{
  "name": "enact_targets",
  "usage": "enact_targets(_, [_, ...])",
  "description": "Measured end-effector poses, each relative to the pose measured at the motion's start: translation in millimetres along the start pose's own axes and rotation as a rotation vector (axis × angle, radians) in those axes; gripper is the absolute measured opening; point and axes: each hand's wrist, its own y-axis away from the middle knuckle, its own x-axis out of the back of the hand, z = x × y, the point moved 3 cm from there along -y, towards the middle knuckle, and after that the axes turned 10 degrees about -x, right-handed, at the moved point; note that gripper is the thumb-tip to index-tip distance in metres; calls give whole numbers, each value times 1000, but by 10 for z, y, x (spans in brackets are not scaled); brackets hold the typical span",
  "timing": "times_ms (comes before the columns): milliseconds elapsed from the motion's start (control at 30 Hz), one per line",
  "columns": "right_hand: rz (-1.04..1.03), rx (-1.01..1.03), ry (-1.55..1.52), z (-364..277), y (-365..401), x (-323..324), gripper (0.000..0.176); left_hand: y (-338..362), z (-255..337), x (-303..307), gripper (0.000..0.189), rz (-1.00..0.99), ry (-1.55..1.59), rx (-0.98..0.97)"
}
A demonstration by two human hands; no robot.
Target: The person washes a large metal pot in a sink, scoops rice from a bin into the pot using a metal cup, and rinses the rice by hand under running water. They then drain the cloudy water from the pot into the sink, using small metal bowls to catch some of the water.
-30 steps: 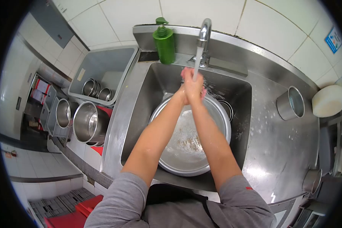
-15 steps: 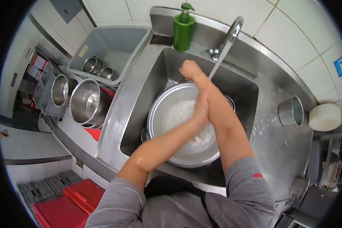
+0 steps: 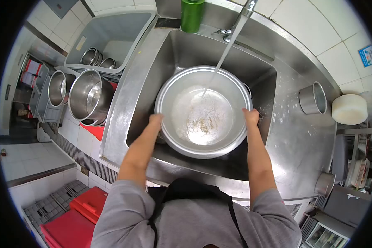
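A large round metal pot (image 3: 202, 142) stands in the steel sink (image 3: 138, 120), with a little water and brownish marks on its bottom. My left hand (image 3: 156, 120) grips the pot's left rim. On the opposite side my right hand (image 3: 251, 117) is closed on the right rim. Water runs from the faucet (image 3: 248, 8) in a stream (image 3: 227, 50) that falls into the pot. The undersides of both hands' fingers are partly hidden.
A green bottle (image 3: 191, 16) stands behind the sink. Left are a grey tub (image 3: 130, 45) with small bowls and two metal pots (image 3: 91, 95). Right are a metal container (image 3: 313, 98), a white round block (image 3: 349, 109) and a smaller container (image 3: 325, 184).
My hands have come apart from rubbing at my right forearm and taken hold of the pot's two sides. The pot sits higher in view, and the stream now lands inside it.
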Motion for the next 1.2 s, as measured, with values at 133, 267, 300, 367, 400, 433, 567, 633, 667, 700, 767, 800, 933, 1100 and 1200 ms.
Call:
enact_targets(133, [-357,-239,-516,535,-311,-396,45,706,1474,-98,45,-30,-304,-517])
enact_targets(267, [-500,-612,-782,434,776,-617,41,1927,2633,-281,36,-33,-701,-1022])
enact_targets(300, [-568,-574,-909,474,827,-926,42,2214,2779,-294,34,-5,-840,-1152])
enact_targets(367, [-779,-548,-1184,468,680,-1553,45,2561,2912,-196,31,19,-848,-1339])
enact_targets(400, [-917,-576,-1329,414,645,-1725,46,2703,2894,-114,30,20,-864,-1419])
enact_targets(433, [-809,-526,-1475,305,647,-1628,46,2780,2890,26,30,-50,-783,-1438])
enact_targets(567, [-371,-369,-1475,-249,370,-552,45,2484,2505,432,36,-1,-892,-1272])
enact_targets(633, [-85,-127,-1358,-458,335,107,40,2130,2060,513,37,-12,-883,-1118])
enact_targets(667, [-42,-2,-1300,-525,257,357,37,1895,1771,511,36,-26,-852,-1010])
enact_targets(700, [3,115,-1236,-567,231,579,34,1638,1424,469,33,-96,-623,-801])
enact_targets(767, [61,210,-1058,-697,503,1070,32,1774,1103,232,27,-135,-245,-311])
enact_targets(800, [89,251,-970,-769,675,1300,32,1411,783,162,25,-168,-177,-177])
enact_targets(933, [173,656,-920,-957,1457,1883,29,992,250,-284,14,-248,142,50])
enact_targets(1100, [575,1286,-753,-946,2206,2526,27,886,542,-966,10,-518,495,-70])
enact_targets(1200, [673,1497,-712,-848,2470,2751,28,1066,1049,-985,10,-606,614,-212])
